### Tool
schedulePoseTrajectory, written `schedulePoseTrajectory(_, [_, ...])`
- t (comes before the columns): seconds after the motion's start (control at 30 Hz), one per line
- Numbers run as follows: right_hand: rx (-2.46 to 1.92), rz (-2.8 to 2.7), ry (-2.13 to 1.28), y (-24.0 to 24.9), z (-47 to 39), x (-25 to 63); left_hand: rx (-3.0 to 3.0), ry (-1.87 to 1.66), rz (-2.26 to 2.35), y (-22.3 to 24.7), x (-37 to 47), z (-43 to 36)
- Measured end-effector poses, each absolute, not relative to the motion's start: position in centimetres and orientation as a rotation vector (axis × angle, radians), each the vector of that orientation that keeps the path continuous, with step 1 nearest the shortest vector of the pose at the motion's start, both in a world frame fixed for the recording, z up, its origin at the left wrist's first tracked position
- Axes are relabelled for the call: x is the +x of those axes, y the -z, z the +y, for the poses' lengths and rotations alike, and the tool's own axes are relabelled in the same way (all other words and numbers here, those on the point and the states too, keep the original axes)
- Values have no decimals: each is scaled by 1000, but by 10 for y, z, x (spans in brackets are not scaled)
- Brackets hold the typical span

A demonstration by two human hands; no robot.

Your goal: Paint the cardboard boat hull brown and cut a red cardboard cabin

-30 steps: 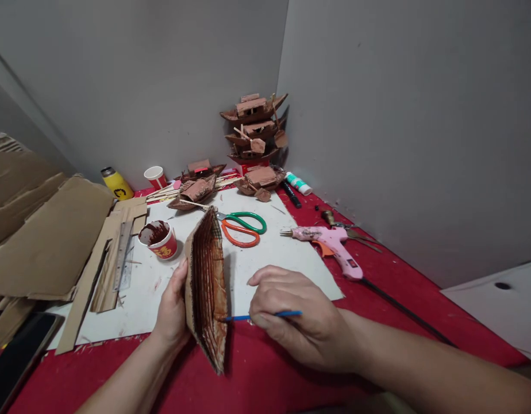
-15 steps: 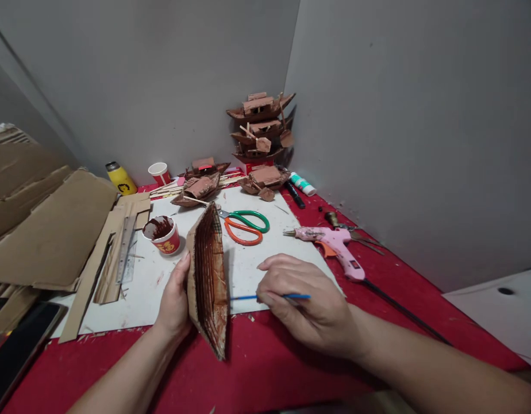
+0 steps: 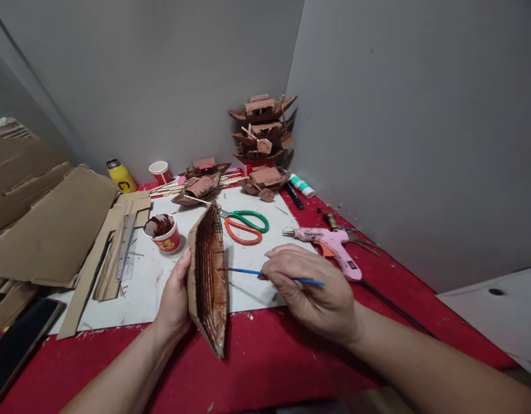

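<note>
My left hand (image 3: pixel 176 296) grips a cardboard boat (image 3: pixel 208 282) by its left side, thumb on the rim, fingers hidden behind. The boat is tipped up so its hollow faces right; the inside is streaked with reddish-brown paint, and the outer side is bare cardboard. Pinched in my right hand (image 3: pixel 308 290) is a thin blue paintbrush (image 3: pixel 243 271), its tip at the boat's right inner wall. A red-and-white paper cup (image 3: pixel 165 242) smeared with brown paint stands left of the boat. Beyond lie scissors (image 3: pixel 243 226) with green and orange handles.
Finished brown boats (image 3: pixel 261 109) are stacked at the back, with more boats (image 3: pixel 200 187) before them. A pink glue gun (image 3: pixel 330 244) lies right. Cardboard sheets (image 3: pixel 54 230), a ruler (image 3: pixel 126 247) and a phone (image 3: pixel 24 351) are left. Behind stand a yellow bottle (image 3: pixel 121 177) and another cup (image 3: pixel 160 171).
My right hand has shifted slightly up and right, and the brush tip has risen along the boat's right wall. The boat stays nearly still in my left hand.
</note>
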State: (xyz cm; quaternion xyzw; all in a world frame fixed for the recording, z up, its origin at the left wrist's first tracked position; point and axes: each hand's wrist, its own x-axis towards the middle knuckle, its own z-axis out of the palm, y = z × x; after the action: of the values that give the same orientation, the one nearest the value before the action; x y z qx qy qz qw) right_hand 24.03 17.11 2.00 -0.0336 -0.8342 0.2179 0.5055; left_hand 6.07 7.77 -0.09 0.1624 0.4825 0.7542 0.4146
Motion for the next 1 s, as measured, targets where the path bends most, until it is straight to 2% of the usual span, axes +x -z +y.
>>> schedulePoseTrajectory(0.2, [93,-2130,-717,-17,162,235,345,-1873,1189,-1,61,78])
schedulePoseTrajectory(0.3, [43,-2043,-760,-19,163,237,216,-1879,1155,-10,61,79])
schedulePoseTrajectory(0.43, [-74,-1845,-680,-21,169,242,13,-1782,1180,-22,63,81])
schedulePoseTrajectory(0.57, [-87,-1883,-554,-20,170,239,-37,-1666,1203,-27,63,80])
schedulePoseTrajectory(0.8, [157,-1958,-678,-19,158,235,70,-1594,1148,-22,58,77])
schedulePoseTrajectory(1.0, [13,-1879,-605,-19,165,235,63,-1490,1142,-23,56,75])
